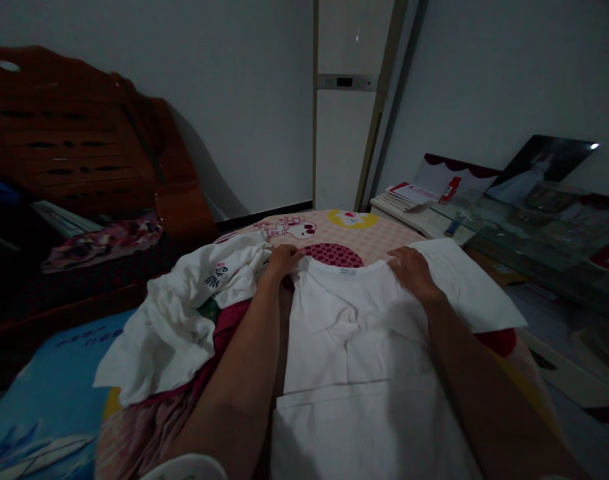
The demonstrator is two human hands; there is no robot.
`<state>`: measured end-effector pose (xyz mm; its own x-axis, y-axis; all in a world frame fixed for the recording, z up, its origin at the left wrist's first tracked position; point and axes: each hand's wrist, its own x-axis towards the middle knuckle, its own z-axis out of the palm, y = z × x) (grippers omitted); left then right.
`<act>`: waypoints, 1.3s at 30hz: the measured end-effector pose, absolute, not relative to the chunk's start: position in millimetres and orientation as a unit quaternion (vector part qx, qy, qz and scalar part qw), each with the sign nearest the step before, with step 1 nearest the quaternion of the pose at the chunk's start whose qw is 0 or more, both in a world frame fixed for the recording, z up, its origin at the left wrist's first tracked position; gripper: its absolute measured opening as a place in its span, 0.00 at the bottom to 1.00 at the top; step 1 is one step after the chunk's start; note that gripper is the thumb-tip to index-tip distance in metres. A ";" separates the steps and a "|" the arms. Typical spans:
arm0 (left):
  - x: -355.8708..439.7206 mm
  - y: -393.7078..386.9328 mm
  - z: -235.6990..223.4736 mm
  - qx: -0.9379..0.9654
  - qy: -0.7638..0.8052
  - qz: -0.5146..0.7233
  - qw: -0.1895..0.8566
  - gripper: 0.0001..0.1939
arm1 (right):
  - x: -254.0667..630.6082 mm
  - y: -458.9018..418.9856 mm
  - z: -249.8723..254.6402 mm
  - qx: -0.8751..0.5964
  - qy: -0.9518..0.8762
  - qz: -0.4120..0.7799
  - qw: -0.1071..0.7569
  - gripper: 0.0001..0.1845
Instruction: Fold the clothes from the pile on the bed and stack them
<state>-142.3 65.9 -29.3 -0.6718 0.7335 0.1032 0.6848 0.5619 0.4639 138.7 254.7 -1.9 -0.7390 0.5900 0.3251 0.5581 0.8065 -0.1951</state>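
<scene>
Head view: pinching white shirt with fingers of left hand and right hand, beside collar, toward far edge of patterned cloth; likely light, soft, best held by shoulders.

Two hands, one held shirt

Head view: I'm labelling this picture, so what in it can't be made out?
Head view:
Dark print inside the flat white fabric shirt's collar: too small to read.
Lettering on the crumpled white fabric garment: distorted by folds.
White rounded object by the left forearm: cut off by the bottom edge.
Items around the clear glass tabletop: dim, blurred.
</scene>
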 end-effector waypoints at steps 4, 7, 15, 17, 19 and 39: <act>-150.2 61.4 -28.3 0.400 0.866 0.291 0.068 0.15 | 128.7 210.6 34.1 -0.112 -0.954 0.253 0.112 0.12; -151.4 61.0 -32.3 0.383 0.857 0.336 0.074 0.15 | 111.3 166.3 27.1 0.013 -0.956 0.282 0.081 0.11; -149.6 60.4 -34.4 0.392 0.833 0.385 0.064 0.12 | 93.0 110.6 -23.6 0.064 -0.997 0.022 0.038 0.13; -148.6 60.6 -33.6 0.389 0.832 0.390 0.066 0.12 | 93.6 108.2 -21.9 0.064 -0.997 0.014 0.027 0.08; -148.1 61.2 -32.9 0.379 0.835 0.393 0.071 0.12 | 92.4 110.2 -18.8 0.032 -0.998 0.031 0.035 0.08; -152.3 46.3 -26.6 0.298 0.721 0.543 0.313 0.18 | 85.7 186.9 -47.0 -0.404 -0.786 0.410 0.223 0.11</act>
